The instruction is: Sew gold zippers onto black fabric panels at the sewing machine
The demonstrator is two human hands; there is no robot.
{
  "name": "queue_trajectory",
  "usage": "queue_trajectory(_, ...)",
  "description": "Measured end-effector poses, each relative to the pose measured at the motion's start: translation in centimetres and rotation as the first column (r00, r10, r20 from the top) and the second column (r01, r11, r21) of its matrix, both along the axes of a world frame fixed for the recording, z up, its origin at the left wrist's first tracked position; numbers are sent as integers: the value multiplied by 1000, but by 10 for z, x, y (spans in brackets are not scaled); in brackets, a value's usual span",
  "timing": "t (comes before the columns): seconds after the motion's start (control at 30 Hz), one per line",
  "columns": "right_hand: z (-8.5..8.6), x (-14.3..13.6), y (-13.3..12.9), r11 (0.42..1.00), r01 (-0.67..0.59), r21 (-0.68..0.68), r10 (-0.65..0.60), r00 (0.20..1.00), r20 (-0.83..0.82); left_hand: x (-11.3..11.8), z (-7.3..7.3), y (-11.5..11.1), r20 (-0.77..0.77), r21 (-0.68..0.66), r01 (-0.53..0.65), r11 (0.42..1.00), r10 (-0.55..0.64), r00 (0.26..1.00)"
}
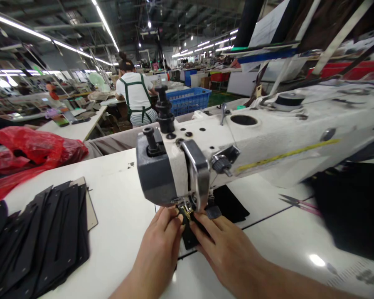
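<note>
A white industrial sewing machine (268, 133) spans the table, its presser foot (187, 207) low over a black piece (189, 237). My left hand (162, 241) is at the left of the foot, fingers bent together and fingertips on the piece's edge. To the right of the foot, my right hand (221, 241) presses its fingers on the same piece, thumb side inward. The needle tip is too small to make out. Behind the foot, more black material (229, 203) lies flat on the white table (118, 216).
Stacked black strips (59, 232) cover the left of the table, near a red plastic bag (40, 149). Scissors (299, 203) and black fabric (355, 207) lie at the right. Beyond are a blue crate (190, 99) and a seated person (137, 95) facing away.
</note>
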State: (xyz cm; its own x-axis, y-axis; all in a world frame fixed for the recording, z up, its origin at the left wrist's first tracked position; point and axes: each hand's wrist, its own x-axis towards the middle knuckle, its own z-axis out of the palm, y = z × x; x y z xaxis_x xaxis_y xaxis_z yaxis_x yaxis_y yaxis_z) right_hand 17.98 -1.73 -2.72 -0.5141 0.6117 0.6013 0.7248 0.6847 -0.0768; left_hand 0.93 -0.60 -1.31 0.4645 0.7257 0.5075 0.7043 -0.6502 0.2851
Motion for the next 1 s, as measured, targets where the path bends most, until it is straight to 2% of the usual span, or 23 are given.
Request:
queue_trajectory(0.2,0,-3,2,997,11,-79,-10,1000,11,0,3,2,94,-74,1,997,6,996)
queue_trajectory(0.33,7,0,2,985,-16,-169,16,1000,-5,-2,6,0,23,-63,-10,998,12,1000)
queue_trajectory(0.43,16,3,11,952,-40,-303,31,999,-37,-2,6,-2,-46,-10,-52,999,52,998)
queue_trajectory(0.6,22,-1,41,865,147,-480,-200,978,-61,2,-5,-5,-15,103,-87,991,89,996)
queue_trajectory(0.77,18,-6,52,842,169,-512,-237,969,-69,3,-14,-1,-22,260,-37,965,44,999)
queue_trajectory(0.9,20,-10,51,828,221,-515,-306,948,-85,0,-5,-3,-120,178,-25,984,47,992)
queue_trajectory(1.0,21,-19,55,817,288,-499,-368,927,-68,0,4,-6,-138,118,-21,993,37,990)
